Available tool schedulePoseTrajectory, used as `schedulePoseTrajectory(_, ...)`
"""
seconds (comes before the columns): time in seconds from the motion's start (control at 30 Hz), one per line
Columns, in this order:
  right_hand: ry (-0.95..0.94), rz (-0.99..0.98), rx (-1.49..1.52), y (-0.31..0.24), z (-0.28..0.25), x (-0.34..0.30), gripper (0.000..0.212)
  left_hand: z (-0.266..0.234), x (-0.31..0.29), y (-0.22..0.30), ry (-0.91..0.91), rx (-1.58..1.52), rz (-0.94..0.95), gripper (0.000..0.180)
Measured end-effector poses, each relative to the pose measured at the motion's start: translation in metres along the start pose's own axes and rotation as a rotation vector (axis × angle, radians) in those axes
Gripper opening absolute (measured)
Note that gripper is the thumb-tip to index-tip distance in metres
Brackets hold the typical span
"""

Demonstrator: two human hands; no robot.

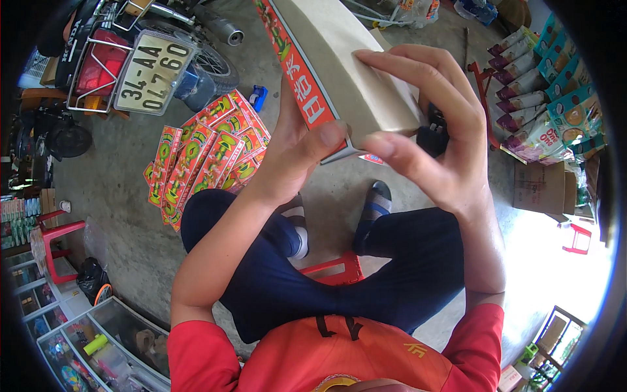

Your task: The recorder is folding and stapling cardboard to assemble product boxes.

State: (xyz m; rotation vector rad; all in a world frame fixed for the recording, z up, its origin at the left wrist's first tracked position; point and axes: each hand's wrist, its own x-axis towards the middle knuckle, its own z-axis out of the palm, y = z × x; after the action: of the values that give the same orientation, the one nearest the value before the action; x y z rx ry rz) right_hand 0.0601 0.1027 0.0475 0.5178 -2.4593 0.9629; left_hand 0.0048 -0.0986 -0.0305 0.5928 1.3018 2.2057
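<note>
Raised in front of me is a cardboard box (356, 65), tilted, with a plain beige face and a red side printed with green figures and white characters. My left hand (297, 147) grips its lower left edge, the thumb pressed on the red side and the other fingers mostly hidden behind. At the right, my right hand (454, 130) curves around the box, fingertips on the beige face and thumb at the lower edge. Below and to the left, a pile of flat red and green printed packages (202, 157) lies on the floor.
A blue tape dispenser (258, 98) is on the concrete floor beside a parked motorbike (153, 68). Racked snack packets (548, 91) and a brown carton (539, 186) stand at the right. A red stool (336, 270) is beneath me; a glass display case (111, 346) is lower left.
</note>
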Motion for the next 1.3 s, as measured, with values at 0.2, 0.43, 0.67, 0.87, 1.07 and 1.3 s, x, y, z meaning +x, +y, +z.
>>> schedulePoseTrajectory(0.2, 0.060, 0.146, -0.009, 0.001, 0.006, -0.002, 0.089, 0.000, 0.003, 0.008, 0.048, -0.011, 0.122, 0.096)
schedulePoseTrajectory(0.43, -0.110, 0.314, 0.107, -0.001, -0.004, -0.002, 0.091, -0.010, -0.003, 0.013, -0.010, 0.164, 0.132, 0.064)
schedulePoseTrajectory(0.67, -0.090, 0.244, -0.057, 0.007, 0.011, -0.010, 0.090, -0.003, -0.001, 0.013, -0.022, 0.112, -0.042, 0.065)
schedulePoseTrajectory(0.87, 0.040, 0.213, -0.038, 0.029, 0.004, -0.005, 0.085, -0.027, 0.001, 0.005, -0.472, -0.317, -0.017, 0.086)
schedulePoseTrajectory(1.07, 0.048, -0.070, 0.045, 0.048, 0.005, -0.006, 0.078, -0.018, 0.007, 0.019, -0.201, -0.731, -0.275, 0.084)
schedulePoseTrajectory(1.3, -0.088, -0.144, -0.428, 0.034, 0.022, -0.014, 0.089, -0.009, 0.007, 0.014, 0.009, -0.021, -0.392, 0.077)
